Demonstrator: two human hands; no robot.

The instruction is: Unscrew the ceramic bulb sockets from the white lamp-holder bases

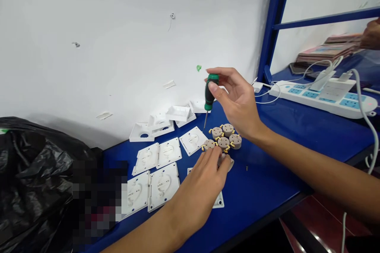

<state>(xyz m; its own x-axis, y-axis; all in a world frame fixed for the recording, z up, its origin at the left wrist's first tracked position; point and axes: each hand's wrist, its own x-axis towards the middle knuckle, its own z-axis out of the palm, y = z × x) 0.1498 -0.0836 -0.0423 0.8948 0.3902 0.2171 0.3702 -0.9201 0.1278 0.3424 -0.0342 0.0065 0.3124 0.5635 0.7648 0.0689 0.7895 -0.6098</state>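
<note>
My right hand [234, 97] holds a green and black screwdriver [209, 93] upright, its thin shaft pointing down at the blue table. My left hand [208, 176] is low over the table, fingers curled around a small whitish piece [229, 163] that is mostly hidden. Just beyond those fingers is a cluster of several round beige parts with yellow tabs [223, 142]. Under my left hand lies a white square plate [219, 201], largely covered. Several more white plates [164, 184] lie flat to the left. A small screw [246, 168] rests on the table to the right.
White box-like frames [160, 122] are piled against the wall. A black plastic bag [32, 166] stands at the left. To the right are a blue metal post [268, 27], a white power strip [320, 97] with cables and stacked booklets [326, 49]. Another person's hand [371, 35] shows at the far right.
</note>
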